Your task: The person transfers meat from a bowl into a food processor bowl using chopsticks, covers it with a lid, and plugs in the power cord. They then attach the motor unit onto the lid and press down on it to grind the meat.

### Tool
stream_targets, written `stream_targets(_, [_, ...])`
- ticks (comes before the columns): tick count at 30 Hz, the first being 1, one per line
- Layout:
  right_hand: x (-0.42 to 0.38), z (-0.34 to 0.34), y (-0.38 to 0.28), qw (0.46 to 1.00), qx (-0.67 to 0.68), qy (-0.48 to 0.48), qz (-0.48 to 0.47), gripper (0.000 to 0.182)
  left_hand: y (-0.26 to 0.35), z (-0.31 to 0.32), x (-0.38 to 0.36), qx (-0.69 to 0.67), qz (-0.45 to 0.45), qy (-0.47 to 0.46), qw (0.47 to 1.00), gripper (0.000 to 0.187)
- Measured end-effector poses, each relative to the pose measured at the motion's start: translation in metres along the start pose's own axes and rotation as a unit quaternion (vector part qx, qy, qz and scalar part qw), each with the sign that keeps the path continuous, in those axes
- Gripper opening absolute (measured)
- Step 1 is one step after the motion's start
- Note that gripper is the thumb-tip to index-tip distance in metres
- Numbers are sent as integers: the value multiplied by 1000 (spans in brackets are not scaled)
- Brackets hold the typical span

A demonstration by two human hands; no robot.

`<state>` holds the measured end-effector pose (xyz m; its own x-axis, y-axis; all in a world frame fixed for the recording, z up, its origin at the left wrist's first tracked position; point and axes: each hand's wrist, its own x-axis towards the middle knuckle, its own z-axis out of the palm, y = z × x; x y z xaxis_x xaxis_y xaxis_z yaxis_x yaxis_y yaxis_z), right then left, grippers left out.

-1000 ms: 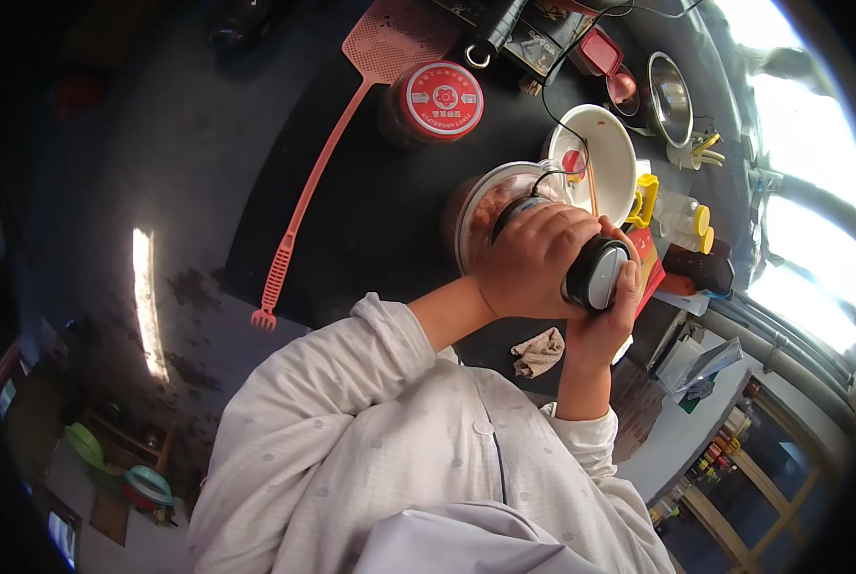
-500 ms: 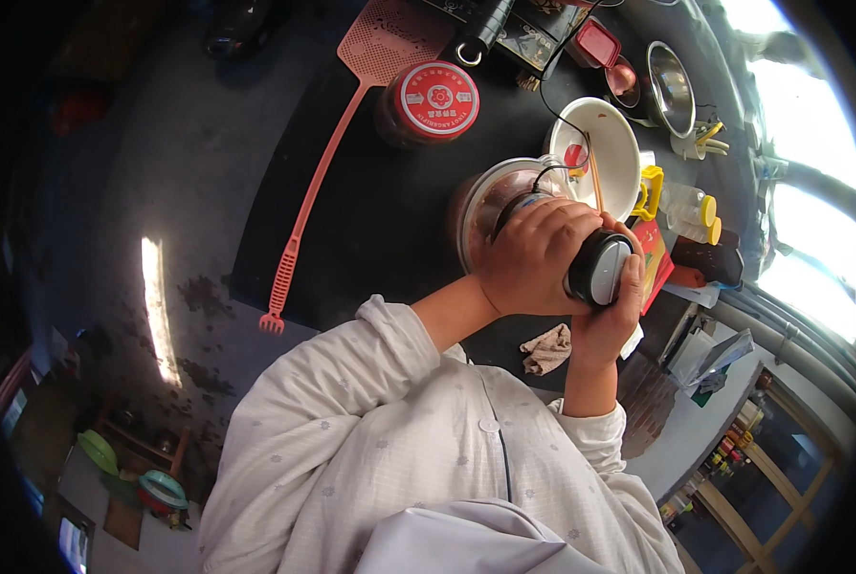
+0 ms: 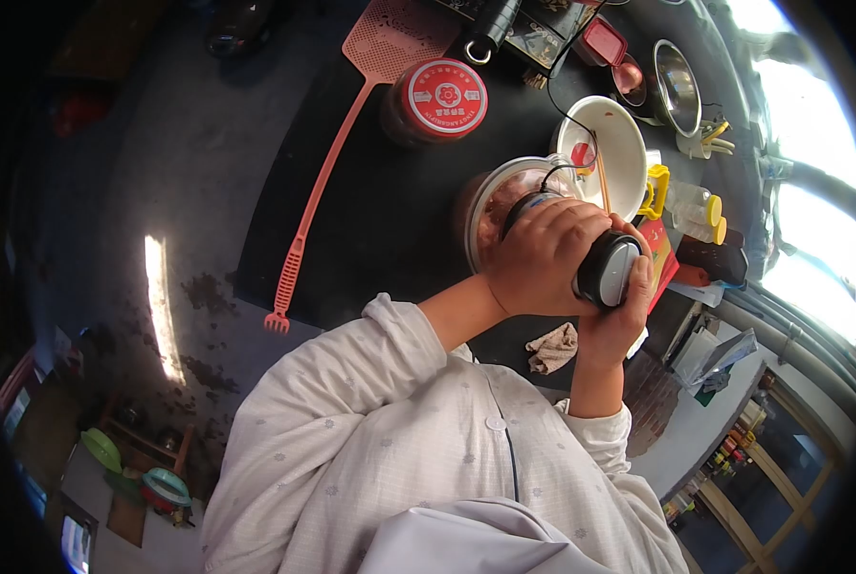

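My left hand [image 3: 547, 256] is wrapped over the near side of an electric food chopper's black motor head [image 3: 608, 270], which has a silver top. From the right, my right hand [image 3: 624, 311] grips the same head, its thumb along the silver top's edge. Below the head stands the chopper's clear bowl [image 3: 480, 206], with reddish, meat-like contents showing through. A thin black cord [image 3: 554, 91] runs from the chopper toward the back. Fingers hide much of the motor head and the bowl's right side.
Close behind the chopper is a white bowl [image 3: 629, 143] with chopsticks [image 3: 603, 182]. A red-lidded jar [image 3: 447, 96] and a pink fly swatter [image 3: 327, 177] lie to the left. A crumpled cloth [image 3: 552, 348] sits near the table's front edge. Yellow-capped bottles [image 3: 696, 210] and a metal bowl [image 3: 677, 88] are at right.
Both hands keep their hold on the chopper's head. The whole view has shifted slightly, and the reddish contents show more clearly through the bowl.
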<state>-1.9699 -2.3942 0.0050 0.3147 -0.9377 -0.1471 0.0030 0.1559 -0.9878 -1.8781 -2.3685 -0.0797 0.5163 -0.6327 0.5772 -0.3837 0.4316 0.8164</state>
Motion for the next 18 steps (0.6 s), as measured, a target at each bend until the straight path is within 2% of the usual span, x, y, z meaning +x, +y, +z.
stream_targets(18, [1, -1, 1, 1000, 5, -4, -2, 42, 1, -2, 1, 10, 3, 8, 1000, 76])
